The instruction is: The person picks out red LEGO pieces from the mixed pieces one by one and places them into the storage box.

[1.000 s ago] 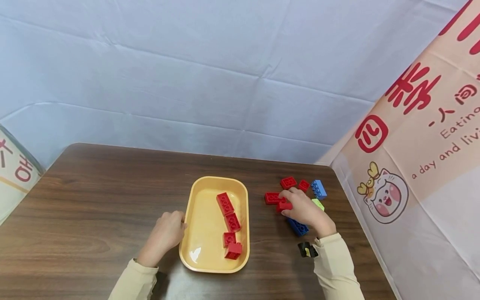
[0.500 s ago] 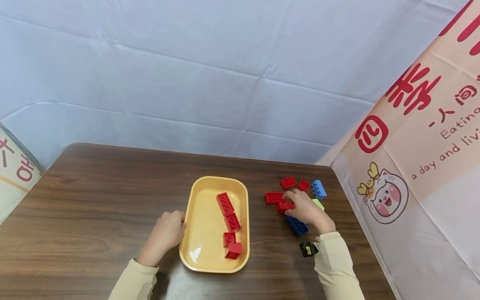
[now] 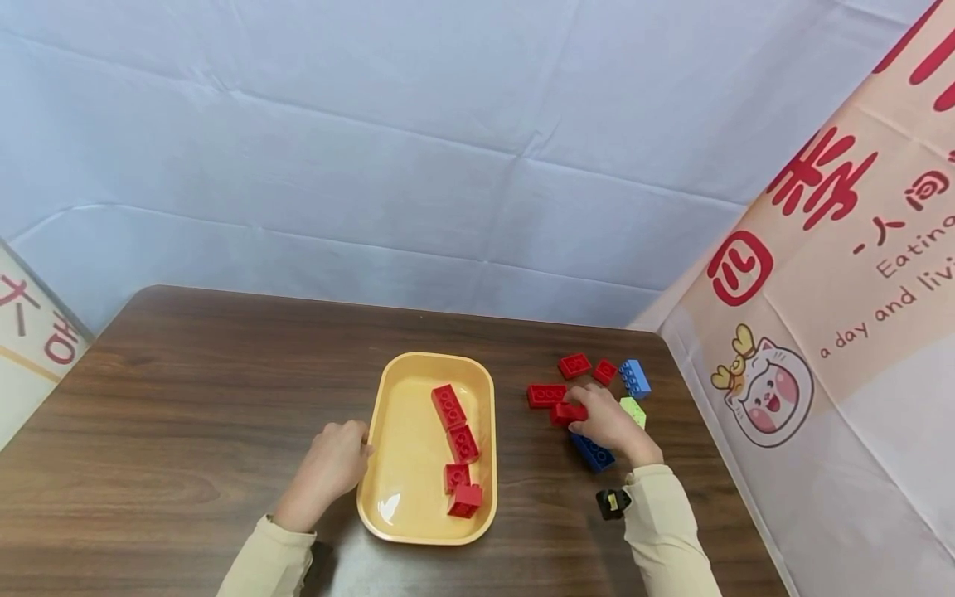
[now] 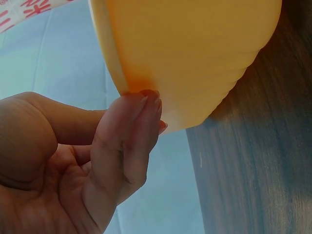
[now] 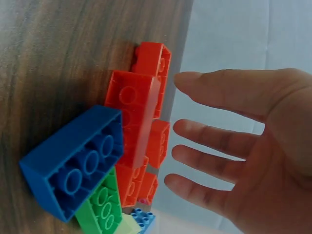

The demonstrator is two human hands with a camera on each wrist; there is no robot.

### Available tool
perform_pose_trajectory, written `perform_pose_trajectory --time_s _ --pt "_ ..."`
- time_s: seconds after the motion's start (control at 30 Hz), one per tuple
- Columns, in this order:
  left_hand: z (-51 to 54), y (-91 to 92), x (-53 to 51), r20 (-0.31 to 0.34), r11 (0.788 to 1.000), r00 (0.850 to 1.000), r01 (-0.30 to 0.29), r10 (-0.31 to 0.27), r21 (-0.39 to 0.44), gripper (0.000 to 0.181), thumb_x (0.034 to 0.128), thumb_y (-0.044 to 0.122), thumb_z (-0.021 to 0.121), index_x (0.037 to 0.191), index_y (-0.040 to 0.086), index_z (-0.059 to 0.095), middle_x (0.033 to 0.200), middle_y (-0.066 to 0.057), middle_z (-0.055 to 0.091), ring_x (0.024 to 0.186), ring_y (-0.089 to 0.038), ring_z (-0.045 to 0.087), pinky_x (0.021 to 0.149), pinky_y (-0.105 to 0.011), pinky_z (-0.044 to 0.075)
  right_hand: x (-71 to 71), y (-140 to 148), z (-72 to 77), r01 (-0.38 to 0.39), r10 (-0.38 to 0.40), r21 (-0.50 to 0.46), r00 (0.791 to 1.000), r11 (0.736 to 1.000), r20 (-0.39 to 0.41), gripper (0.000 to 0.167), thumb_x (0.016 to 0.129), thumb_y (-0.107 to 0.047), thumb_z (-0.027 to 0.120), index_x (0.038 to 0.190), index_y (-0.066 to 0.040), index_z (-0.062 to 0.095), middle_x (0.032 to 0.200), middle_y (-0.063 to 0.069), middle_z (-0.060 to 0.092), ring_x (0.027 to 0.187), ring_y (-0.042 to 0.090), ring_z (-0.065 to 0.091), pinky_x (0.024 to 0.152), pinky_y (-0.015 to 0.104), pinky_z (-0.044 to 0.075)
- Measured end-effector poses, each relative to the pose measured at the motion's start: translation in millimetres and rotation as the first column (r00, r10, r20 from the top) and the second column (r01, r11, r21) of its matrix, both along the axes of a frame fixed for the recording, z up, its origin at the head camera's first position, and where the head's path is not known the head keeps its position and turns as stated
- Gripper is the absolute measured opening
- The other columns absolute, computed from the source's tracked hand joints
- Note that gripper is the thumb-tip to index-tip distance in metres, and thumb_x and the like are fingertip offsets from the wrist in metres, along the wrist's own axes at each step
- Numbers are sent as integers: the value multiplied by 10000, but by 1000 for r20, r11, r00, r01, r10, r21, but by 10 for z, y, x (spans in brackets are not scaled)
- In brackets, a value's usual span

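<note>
Pinching the yellow tray (image 3: 403,448) by its left edge, the left hand (image 3: 336,458) steadies it; the empty right hand (image 3: 608,419) should straddle the red brick (image 3: 564,414).

Bricks (image 3: 462,444) inside and right of tray (image 3: 406,448)

Creased white backdrop (image 3: 373,166) behind brown table (image 3: 209,414)

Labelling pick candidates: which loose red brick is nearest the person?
The red brick by the right hand, next to the dark blue brick. In head view, the other loose reds lie farther back.
</note>
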State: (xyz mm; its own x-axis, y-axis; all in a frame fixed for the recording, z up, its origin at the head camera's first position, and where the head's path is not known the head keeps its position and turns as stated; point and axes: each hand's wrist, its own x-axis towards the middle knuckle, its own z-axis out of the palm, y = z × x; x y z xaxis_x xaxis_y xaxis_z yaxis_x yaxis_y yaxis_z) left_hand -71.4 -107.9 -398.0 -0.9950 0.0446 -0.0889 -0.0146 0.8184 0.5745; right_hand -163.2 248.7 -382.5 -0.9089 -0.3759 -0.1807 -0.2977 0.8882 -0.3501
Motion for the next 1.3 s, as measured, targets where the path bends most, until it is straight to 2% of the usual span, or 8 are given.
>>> perform_pose_trajectory --time_s 0.3,0.53,0.77,1.3 --pt "-1 3 3 -4 1000 1000 -2 2 -2 135 819 15 622 698 36 567 602 -43 508 536 -188 487 478 -302 395 -6 19 -67 26 -26 9 1000 1000 12 330 799 -23 658 1116 3 569 1116 191 520 1068 400 429 856 506 407" --pt "18 2 5 2 1000 1000 -2 2 1 86 823 17 617 739 19 598 627 -51 534 552 -192 501 489 -313 409 -31 19 -133 17 -16 22 1000 1000 -9 326 782 -6 662 1096 10 576 1103 210 527 1059 406 423 856 515 398" --pt "10 8 4 17 1000 1000 -12 12 7 94 823 18 620 732 23 595 622 -47 531 545 -182 498 487 -299 406 -30 13 -201 52 -53 25 998 998 29 369 791 -14 659 1147 -3 562 1152 225 509 1069 400 418 858 532 395" --pt "-6 -4 -2 3 1000 1000 4 -5 10 80 828 16 610 748 17 605 631 -47 542 549 -185 502 485 -306 405 -44 33 -242 57 -57 1 998 998 12 371 795 17 640 1155 -3 553 1127 222 521 1053 400 435 864 520 396"
